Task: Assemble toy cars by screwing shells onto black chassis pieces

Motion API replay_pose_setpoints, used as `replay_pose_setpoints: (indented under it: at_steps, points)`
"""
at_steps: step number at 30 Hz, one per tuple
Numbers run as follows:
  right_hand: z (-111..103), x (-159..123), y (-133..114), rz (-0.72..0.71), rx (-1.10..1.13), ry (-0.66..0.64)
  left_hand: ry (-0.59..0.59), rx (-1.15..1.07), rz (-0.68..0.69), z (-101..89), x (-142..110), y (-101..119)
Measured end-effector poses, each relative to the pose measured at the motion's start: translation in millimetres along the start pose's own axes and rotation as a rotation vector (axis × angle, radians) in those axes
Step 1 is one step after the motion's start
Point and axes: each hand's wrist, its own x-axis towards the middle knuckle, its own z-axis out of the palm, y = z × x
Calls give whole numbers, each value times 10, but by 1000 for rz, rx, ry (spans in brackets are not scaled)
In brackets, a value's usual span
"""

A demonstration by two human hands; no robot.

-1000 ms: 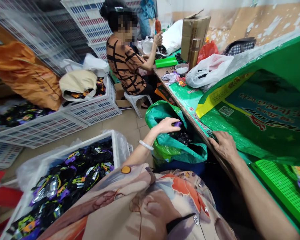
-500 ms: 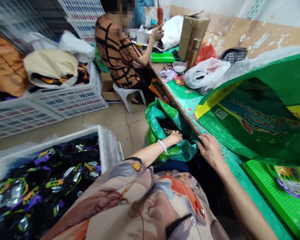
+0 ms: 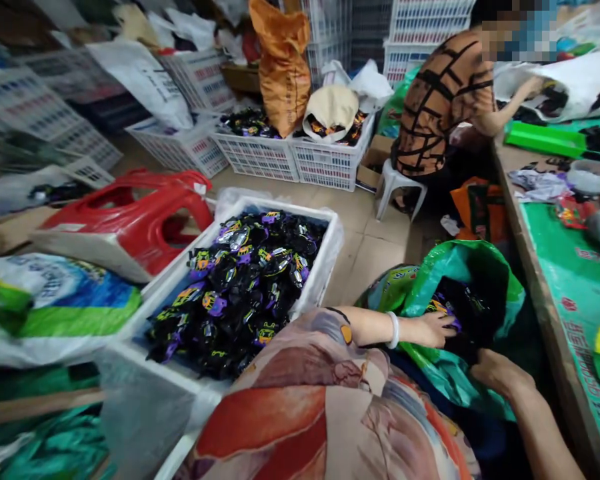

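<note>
A green woven plastic bag (image 3: 513, 293) stands with its mouth wide, between my lap and the table edge. Inside it lie dark pieces (image 3: 473, 303) with bits of purple and orange. My left hand (image 3: 436, 329), a white bracelet on its wrist, reaches into the mouth with its fingers curled on a black, purple and orange piece (image 3: 443, 305). At the bag's near rim is my right hand (image 3: 505, 375), closed on the bag's edge, its fingertips hidden. To my left, a white crate (image 3: 333, 233) is heaped with similar black pieces (image 3: 250, 287) showing silver, purple and green.
A red plastic stool (image 3: 130, 213) lies on its side beyond the crate. A co-worker (image 3: 445, 100) sits on a grey stool (image 3: 403, 183) at the table (image 3: 545, 247). White crates (image 3: 325, 163) and an orange sack (image 3: 283, 67) stand along the back.
The view has swung left, showing more crates and the red stool. My right hand has left the table edge for the bag's rim. The co-worker's hand now reaches into a white sack.
</note>
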Motion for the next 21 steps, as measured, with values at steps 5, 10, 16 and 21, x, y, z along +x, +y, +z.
replay_pose_setpoints:
  at_steps: [5, 10, 16, 21]
  points:
    - [268, -147, 22, 77, -35, -76, -114, -29, -52, -145, 70, -84]
    - [490, -648, 201, 201, 63, 68, -258, -104, -197, -534, 118, -255]
    - [678, -994, 264, 271, 507, 367, -266, 6, -58, -533, -10, -201]
    - [799, -1079, 134, 364, 809, 659, -253, 38, 29, -392, -273, -57]
